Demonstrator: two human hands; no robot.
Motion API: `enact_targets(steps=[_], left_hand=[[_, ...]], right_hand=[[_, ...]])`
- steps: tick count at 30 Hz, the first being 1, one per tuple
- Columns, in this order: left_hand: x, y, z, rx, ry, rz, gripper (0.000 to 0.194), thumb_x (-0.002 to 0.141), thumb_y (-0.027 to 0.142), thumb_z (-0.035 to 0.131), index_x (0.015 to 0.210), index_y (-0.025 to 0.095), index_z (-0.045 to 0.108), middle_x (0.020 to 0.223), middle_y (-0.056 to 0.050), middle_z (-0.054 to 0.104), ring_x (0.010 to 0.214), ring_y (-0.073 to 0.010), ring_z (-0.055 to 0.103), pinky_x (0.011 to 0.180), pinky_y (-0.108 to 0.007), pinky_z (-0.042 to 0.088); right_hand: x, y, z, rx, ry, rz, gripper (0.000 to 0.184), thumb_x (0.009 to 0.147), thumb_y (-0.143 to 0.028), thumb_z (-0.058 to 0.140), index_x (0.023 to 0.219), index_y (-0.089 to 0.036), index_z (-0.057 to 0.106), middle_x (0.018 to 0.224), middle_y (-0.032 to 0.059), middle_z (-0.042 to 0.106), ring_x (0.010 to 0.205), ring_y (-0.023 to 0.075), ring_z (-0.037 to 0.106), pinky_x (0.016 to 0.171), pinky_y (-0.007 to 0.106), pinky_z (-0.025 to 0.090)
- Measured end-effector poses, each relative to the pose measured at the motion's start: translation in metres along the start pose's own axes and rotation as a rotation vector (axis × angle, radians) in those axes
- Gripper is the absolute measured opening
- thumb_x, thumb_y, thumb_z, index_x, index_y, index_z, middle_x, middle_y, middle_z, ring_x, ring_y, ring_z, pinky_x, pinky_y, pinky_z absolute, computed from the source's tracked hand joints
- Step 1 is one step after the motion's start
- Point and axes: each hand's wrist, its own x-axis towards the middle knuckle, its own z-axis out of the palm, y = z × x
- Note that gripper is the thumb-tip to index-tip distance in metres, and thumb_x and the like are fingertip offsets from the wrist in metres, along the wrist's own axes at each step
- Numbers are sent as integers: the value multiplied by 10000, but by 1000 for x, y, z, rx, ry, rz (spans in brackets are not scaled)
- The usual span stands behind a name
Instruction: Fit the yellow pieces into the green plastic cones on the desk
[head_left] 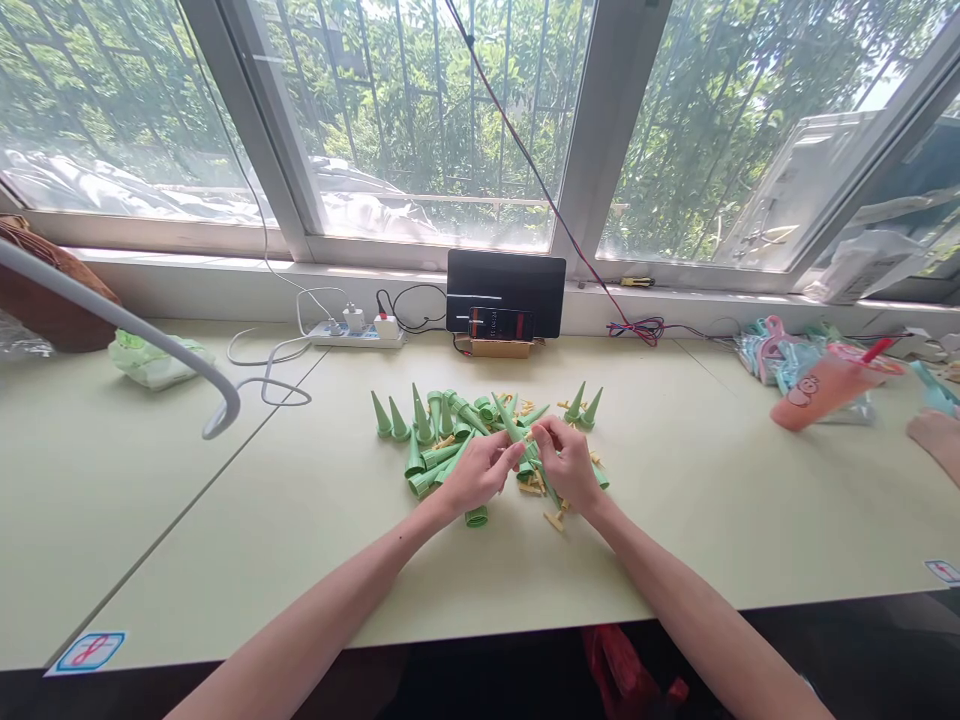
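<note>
My left hand (480,470) is closed on a green pointed plastic spike (504,414), whose tip slants up to the left. Facing it, my right hand (568,462) pinches a small yellow piece (529,435) against the spike's side; the fingers hide most of that piece. Below and around both hands lies a pile of green spikes (436,455), some on their sides. Yellow T-shaped pieces (555,521) are scattered among them. Several spikes (421,415) stand upright at the pile's left, and two more (592,408) stand at its right. A green cap (476,517) lies nearer to me.
Behind the pile, a phone (501,324) leans against a dark tablet (506,285). A power strip (356,335) with cables sits to the left. To the right are a tilted pink drink cup (825,390), bagged items (780,350) and another person's hand (937,440).
</note>
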Motion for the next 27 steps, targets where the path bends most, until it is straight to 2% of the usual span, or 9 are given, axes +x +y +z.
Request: enact_targets(steps=[7, 17, 23, 27], left_hand=[[0, -5, 4, 220, 58, 112, 290, 1001, 394, 422, 842, 171, 518, 632, 31, 496, 524, -105, 433, 537, -228, 331], [0, -9, 4, 297, 58, 95, 310, 1008, 430, 394, 858, 178, 494, 705, 15, 481, 587, -132, 430, 593, -261, 352], [0, -10, 4, 347, 66, 90, 251, 1006, 384, 391, 945, 179, 522, 747, -5, 494, 624, -159, 459, 626, -289, 375], [1, -7, 4, 354, 71, 98, 233, 1000, 364, 401, 928, 182, 529, 766, -13, 511, 639, -163, 479, 642, -291, 396]], right_hand=[[4, 0, -2, -71, -8, -21, 316, 994, -367, 469, 744, -189, 543, 627, -11, 505, 547, 123, 409, 534, 256, 333], [3, -1, -2, -119, -6, -19, 353, 991, -394, 458, 707, -194, 512, 599, -20, 471, 538, 122, 382, 525, 257, 320], [4, -2, -2, -117, -2, -11, 358, 989, -383, 465, 683, -197, 475, 585, -30, 439, 529, 116, 360, 522, 257, 305], [4, -2, -1, -117, 12, 6, 372, 987, -408, 465, 677, -203, 463, 567, -38, 409, 516, 115, 338, 511, 258, 297]])
